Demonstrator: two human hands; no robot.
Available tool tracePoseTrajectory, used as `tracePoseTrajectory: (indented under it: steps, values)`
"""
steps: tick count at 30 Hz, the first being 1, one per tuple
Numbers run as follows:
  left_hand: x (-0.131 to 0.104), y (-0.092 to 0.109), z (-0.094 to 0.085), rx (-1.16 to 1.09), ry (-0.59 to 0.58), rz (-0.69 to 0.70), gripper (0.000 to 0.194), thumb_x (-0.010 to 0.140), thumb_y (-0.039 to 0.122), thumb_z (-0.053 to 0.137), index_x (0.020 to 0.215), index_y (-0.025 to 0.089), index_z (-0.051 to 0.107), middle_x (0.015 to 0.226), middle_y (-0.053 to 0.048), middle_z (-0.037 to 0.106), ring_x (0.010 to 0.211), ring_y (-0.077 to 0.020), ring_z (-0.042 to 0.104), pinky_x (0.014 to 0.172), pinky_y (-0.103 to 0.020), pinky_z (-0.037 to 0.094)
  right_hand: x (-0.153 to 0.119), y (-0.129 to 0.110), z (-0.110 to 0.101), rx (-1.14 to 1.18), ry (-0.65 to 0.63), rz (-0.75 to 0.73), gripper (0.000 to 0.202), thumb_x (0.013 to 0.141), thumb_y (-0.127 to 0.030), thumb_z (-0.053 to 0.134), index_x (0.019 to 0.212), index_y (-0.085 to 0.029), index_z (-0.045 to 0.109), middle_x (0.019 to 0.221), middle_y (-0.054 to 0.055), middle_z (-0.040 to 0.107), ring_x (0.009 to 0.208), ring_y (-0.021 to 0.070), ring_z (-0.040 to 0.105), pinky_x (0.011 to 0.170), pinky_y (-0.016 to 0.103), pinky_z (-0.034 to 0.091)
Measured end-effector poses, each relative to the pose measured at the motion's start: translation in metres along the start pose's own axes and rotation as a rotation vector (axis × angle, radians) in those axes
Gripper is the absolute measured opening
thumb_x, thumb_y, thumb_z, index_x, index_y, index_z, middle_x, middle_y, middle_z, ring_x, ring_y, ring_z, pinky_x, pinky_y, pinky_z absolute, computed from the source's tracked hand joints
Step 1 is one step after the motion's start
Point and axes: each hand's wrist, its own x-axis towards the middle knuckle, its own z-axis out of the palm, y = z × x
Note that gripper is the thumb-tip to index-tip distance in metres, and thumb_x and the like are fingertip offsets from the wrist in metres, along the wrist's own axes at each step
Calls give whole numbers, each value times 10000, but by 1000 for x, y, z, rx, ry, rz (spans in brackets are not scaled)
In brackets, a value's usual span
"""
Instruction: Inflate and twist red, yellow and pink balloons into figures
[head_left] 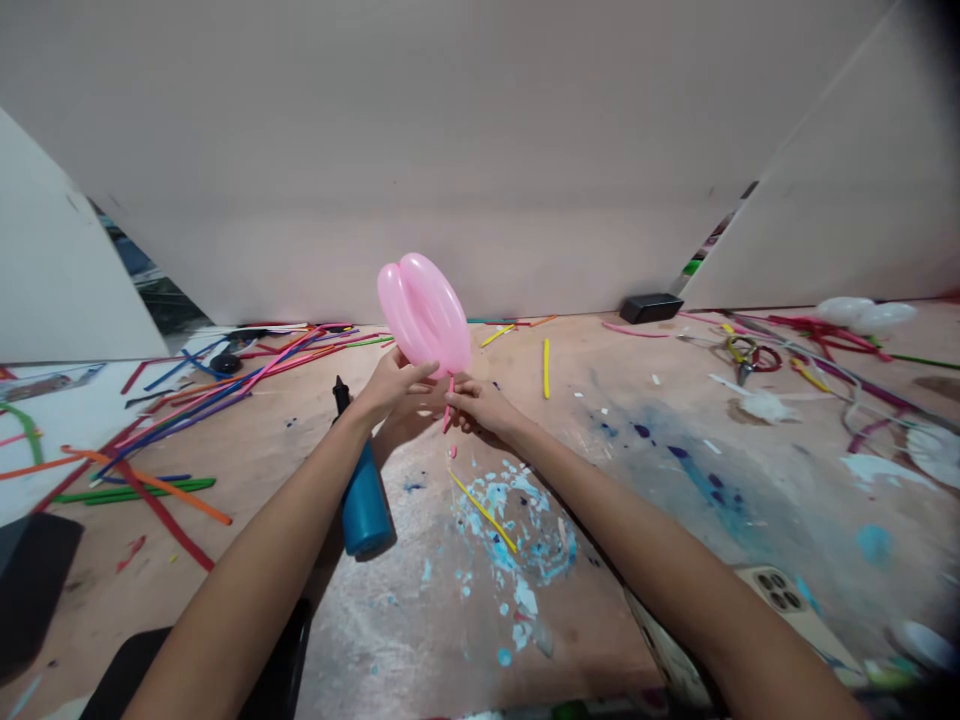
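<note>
Phone [795, 620] lies by the near right corner of the table [420, 630], camera side up, beside your right forearm [660, 550]. Across from it, a dark block [34, 585] sits at the near left corner. A thin yellow strip [484, 511] lies loose among blue paint stains [551, 560], nearer the near edge than your hands are. Just left of it, the blue bottle-shaped tool [367, 510] seems to rest on its side, black tip toward the far edge, probably put there to be within easy reach of you.

Your hands meet above the middle of the table. Your right hand [481, 405] has its fingers pinched on the narrow tail of the pink balloon [431, 310], likely so that its end cannot slip. Your left hand [394, 385] has its fingers closed about the balloon's lower end, thumb across it, which seems to steady the looped, inflated part as it leans upward and toward the left edge.

Farther out, loose uninflated balloons [225, 400] fan along the left edge, perhaps strewn there for picking. Scissors [744, 358] lie toward the far right corner, and a black box [650, 308] sits at the far edge, against the pale wall [480, 150].
</note>
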Motion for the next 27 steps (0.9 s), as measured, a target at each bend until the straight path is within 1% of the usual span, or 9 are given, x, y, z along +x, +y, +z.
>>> tracePoseTrajectory:
  steps: [4,10,13,15,17,19,21,25,27]
  values:
    - [2,-1,-3,14,22,7,577,664,429,796,1110,118,603,1016,-126,693,788,-204,684,661,-315,569,-1,-2,0,-48,11,11,259,810,-406,655,824,-150,618,543,-5,600,448,86,519,428,192,404]
    - [4,-3,-9,17,100,27,548,682,450,779,1066,97,611,949,-124,701,752,-198,682,682,-330,575,-3,0,2,-57,-56,-49,169,784,-316,644,770,-152,610,623,11,623,484,74,480,443,196,350]
    - [5,-4,-12,-2,127,48,541,694,434,774,1087,103,605,972,-131,703,746,-196,687,673,-321,575,-6,-5,0,-210,-45,-92,150,763,-294,654,812,-153,650,668,7,625,555,85,507,497,204,369]
    - [6,-6,-14,-5,139,47,531,696,434,773,1078,103,610,950,-131,704,721,-196,688,663,-326,577,-9,-12,-3,-427,-109,-126,146,721,-280,693,806,-161,684,706,10,640,617,98,534,548,211,391]
    - [8,-8,-16,-13,155,44,521,689,434,777,1057,102,618,927,-128,705,703,-198,687,660,-334,581,-12,-21,-8,-591,-236,-115,147,684,-283,728,772,-169,700,697,4,640,630,107,538,555,214,391]
    - [9,-9,-19,-24,169,51,516,681,436,783,1046,108,623,909,-120,706,697,-199,686,652,-335,582,-15,-28,-12,-635,-361,-64,157,668,-301,744,741,-171,697,653,-8,620,596,105,520,521,213,372]
    - [9,-9,-20,-30,170,59,510,679,441,783,1037,114,626,884,-109,707,689,-194,683,642,-325,579,-16,-30,-14,-649,-438,-16,142,670,-294,736,723,-169,696,620,-16,606,567,101,511,500,210,358]
    - [8,-8,-20,-18,179,50,514,675,446,783,1026,107,624,884,-110,702,696,-187,677,631,-311,577,-16,-26,-13,-722,-447,14,85,704,-243,663,710,-166,699,552,-24,576,511,96,501,482,208,348]
    - [8,-7,-19,-10,180,50,529,675,450,782,1039,102,620,909,-117,700,700,-183,676,632,-309,579,-16,-25,-11,-692,-435,-1,70,703,-224,654,689,-160,680,560,-21,574,516,92,498,482,203,349]
